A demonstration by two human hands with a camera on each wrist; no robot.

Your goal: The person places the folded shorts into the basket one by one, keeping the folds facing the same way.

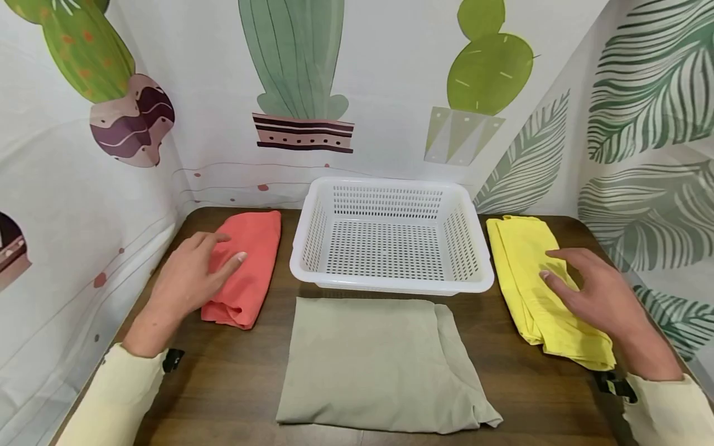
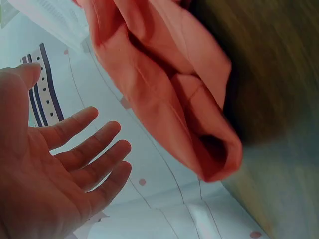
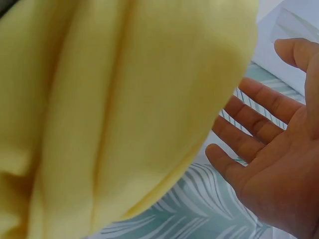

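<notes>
On the dark wooden table (image 1: pixel 234 384) in front of me, my left hand (image 1: pixel 186 279) hovers over the near left edge of the folded coral cloth (image 1: pixel 248 266), fingers straight and slightly spread, gripping nothing; from the left wrist view the palm is open and clear of the fabric, so I cannot tell whether the fingertips actually touch it. That coral cloth lies lengthwise at the table's left side, just beside the white perforated basket (image 1: pixel 312 229), with its rolled end toward me. My right hand (image 1: pixel 597 291) is likewise spread flat above the folded yellow cloth (image 1: pixel 524 272), holding nothing; the right wrist view shows the fingers (image 3: pixel 254 124) extended and apart from the yellow fabric, and whether any tip rests on it I cannot say. The yellow cloth lies lengthwise on the right side of the table, just to the right of the basket. The basket sits at the middle back of the table, against the cactus-printed backdrop (image 1: pixel 301 80). Directly in front of it, its far edge at the basket's rim, a folded grey-green cloth (image 1: pixel 379 365) lies flat between my two arms, untouched. Pale yellow sleeves (image 1: pixel 111 402) cover both forearms.
</notes>
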